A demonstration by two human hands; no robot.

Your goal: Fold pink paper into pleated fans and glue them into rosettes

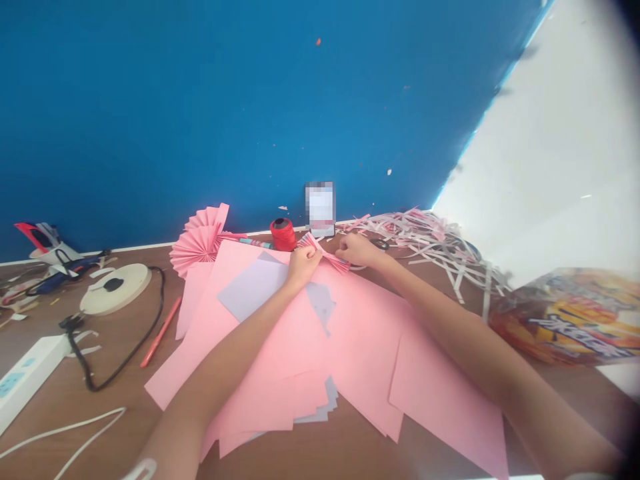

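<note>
Pleated pink paper point(327, 253) sits between the hands, at the far edge of the pile; the left hand point(303, 265) pinches its folds together near one end; the right hand point(357, 250) has its fingertips point(339, 253) against the other end, though whether they grip or only press, I cannot tell; this piece looks folded but not yet opened into a round; two rosettes point(197, 243), seemingly done, lie far left of it, near a red spool point(283, 235); many pink sheets point(260, 360) and a lilac sheet point(253, 287) lie flat, unpleated, under the wrists; scissors point(381, 245) sit just beyond the right hand, beside a heap of paper strips point(415, 240).
</note>
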